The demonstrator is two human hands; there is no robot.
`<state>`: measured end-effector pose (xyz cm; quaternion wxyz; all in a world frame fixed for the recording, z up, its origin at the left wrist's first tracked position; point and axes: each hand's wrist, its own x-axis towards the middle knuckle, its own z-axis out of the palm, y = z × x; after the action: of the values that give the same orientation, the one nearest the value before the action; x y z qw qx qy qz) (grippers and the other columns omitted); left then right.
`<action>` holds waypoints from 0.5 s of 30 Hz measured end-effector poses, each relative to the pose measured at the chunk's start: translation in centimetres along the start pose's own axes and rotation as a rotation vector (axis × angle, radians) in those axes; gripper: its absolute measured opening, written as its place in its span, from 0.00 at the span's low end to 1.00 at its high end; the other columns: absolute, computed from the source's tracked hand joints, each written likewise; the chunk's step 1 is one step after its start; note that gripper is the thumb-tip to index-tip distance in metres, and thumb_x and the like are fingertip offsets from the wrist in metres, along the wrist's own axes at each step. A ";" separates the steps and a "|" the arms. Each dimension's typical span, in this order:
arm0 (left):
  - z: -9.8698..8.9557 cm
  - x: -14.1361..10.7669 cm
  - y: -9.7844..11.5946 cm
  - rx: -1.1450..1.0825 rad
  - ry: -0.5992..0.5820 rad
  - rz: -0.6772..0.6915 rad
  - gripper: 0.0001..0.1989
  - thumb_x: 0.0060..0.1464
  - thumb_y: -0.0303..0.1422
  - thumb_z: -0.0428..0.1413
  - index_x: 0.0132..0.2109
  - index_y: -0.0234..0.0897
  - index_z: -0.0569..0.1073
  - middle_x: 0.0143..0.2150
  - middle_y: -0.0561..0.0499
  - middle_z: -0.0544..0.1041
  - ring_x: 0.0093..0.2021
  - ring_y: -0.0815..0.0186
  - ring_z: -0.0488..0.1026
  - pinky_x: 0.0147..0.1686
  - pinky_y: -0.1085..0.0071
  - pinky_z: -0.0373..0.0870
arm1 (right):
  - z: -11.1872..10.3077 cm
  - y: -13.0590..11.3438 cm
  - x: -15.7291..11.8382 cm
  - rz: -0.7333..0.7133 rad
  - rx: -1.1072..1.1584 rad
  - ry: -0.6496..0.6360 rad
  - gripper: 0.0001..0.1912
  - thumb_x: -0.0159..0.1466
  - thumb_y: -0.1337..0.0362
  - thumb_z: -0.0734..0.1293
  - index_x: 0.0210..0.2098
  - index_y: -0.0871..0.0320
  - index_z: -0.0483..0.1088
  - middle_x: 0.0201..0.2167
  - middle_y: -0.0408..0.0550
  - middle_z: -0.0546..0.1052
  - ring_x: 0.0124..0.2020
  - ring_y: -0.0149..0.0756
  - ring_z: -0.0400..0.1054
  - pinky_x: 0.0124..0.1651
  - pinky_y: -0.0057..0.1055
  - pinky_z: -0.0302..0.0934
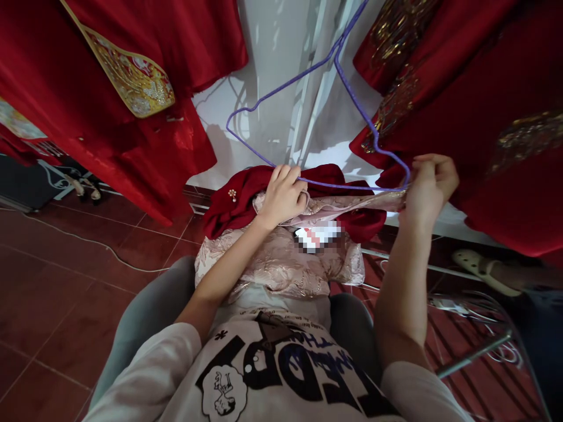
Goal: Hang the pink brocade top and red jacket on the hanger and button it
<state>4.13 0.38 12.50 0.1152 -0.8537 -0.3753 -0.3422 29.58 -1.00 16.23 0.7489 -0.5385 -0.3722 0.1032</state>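
Observation:
My lap holds a pale pink brocade garment (281, 264) with a dark red satin part (231, 214), a small pearl brooch (232, 195) and a blurred white label (317, 236). A purple wire hanger (290, 78) rises from it toward the wall, its lower bar inside the garment's shoulder. My left hand (282, 196) grips the garment's top edge around that bar. My right hand (428, 190) pinches the garment's far shoulder together with the hanger's end.
Red garments with gold embroidery (109, 117) (461, 117) hang on both sides, close to my hands. Behind them stands a white wall (264, 117). Below lie red floor tiles (57, 293) with a white cable (88, 237). At right are a metal rail (475, 346) and a pale clog (484, 269).

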 end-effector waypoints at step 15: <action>-0.4 -0.1 -0.6 0.018 0.006 -0.001 0.09 0.57 0.26 0.53 0.32 0.34 0.77 0.39 0.43 0.72 0.46 0.53 0.69 0.51 0.50 0.67 | 1.1 -1.1 0.0 -0.033 -0.070 0.001 0.06 0.53 0.73 0.58 0.26 0.56 0.63 0.14 0.35 0.57 0.14 0.25 0.49 0.23 0.26 0.42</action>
<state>3.44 0.60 12.72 0.1239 -0.8513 -0.3788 -0.3412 28.58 -0.60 17.39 0.7315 -0.5583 -0.3838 0.0774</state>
